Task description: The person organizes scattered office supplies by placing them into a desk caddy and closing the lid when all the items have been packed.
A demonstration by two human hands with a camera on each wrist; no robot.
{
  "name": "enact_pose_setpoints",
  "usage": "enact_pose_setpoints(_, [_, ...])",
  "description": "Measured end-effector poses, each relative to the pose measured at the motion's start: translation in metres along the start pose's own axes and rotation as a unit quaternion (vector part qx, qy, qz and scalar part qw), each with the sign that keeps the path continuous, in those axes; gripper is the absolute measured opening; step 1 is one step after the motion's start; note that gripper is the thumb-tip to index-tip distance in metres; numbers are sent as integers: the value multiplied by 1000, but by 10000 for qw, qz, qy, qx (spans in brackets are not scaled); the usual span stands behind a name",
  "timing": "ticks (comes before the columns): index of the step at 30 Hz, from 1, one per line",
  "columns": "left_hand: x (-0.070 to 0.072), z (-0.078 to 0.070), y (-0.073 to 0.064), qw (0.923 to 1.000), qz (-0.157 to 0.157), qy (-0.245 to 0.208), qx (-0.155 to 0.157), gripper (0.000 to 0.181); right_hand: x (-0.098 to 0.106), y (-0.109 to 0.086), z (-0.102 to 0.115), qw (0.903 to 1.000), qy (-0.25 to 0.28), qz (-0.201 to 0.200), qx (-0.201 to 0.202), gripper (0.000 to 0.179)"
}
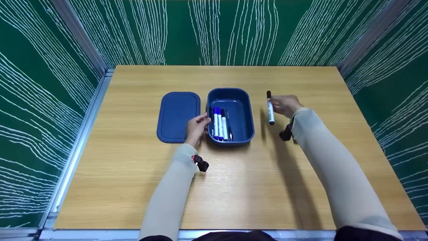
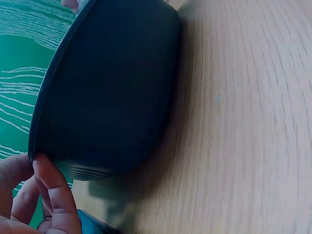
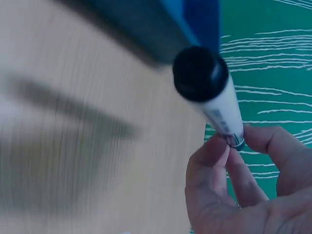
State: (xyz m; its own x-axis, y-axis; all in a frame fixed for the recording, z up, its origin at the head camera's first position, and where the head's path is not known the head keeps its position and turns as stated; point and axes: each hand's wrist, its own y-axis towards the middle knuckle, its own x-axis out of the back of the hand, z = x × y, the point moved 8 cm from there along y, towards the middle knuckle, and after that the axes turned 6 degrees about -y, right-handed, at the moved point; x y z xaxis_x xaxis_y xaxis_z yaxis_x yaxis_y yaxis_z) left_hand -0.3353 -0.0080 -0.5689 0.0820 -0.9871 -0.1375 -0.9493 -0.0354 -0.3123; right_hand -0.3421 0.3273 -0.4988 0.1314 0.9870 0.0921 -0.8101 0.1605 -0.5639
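A dark blue plastic box (image 1: 248, 115) stands near the middle of the table. Its left side holds several markers (image 1: 220, 125), white-bodied with blue or black caps, and a slim dark pen (image 1: 229, 125). My left hand (image 1: 197, 127) pinches the box's left rim between thumb and fingers, as the left wrist view shows at the box wall (image 2: 107, 87). To the right of the box, my right hand (image 1: 284, 104) holds a white marker (image 1: 271, 110) with black ends above the table, pinched between thumb and fingertips. In the right wrist view the marker (image 3: 219, 105) points one black end toward the camera.
A blue lid (image 1: 179, 115) lies flat on the table, just left of the box and partly behind my left hand. The wooden table (image 1: 140, 187) is bordered by metal rails and green panels (image 1: 187, 33) with white wavy lines at the back and sides.
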Motion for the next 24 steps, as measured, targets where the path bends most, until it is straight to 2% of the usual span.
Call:
enact_pose_setpoints(2, [0, 0, 0, 10000, -16, 22, 3, 37, -6, 1, -2, 9993, 168, 226, -247, 19])
enact_pose_setpoints(4, [1, 0, 0, 10000, -27, 40, 15, 36, -10, 2, -3, 9987, 108, 313, -398, 21])
enact_pose_setpoints(9, [1, 0, 0, 10000, -30, 51, 23, 37, -19, 5, -5, 9978, -204, 239, -577, 32])
enact_pose_setpoints(12, [1, -1, 0, 10000, -37, 37, -7, 37, -26, 6, -6, 9979, -217, 292, -538, 28])
enact_pose_setpoints(19, [0, -2, -1, 9999, -4, -119, -45, 36, -42, 9, -8, 9982, 204, 518, -212, 6])
enact_pose_setpoints(24, [0, -1, -1, 10000, -6, -51, -14, 36, -52, 10, -9, 9978, 310, 573, -140, 7])
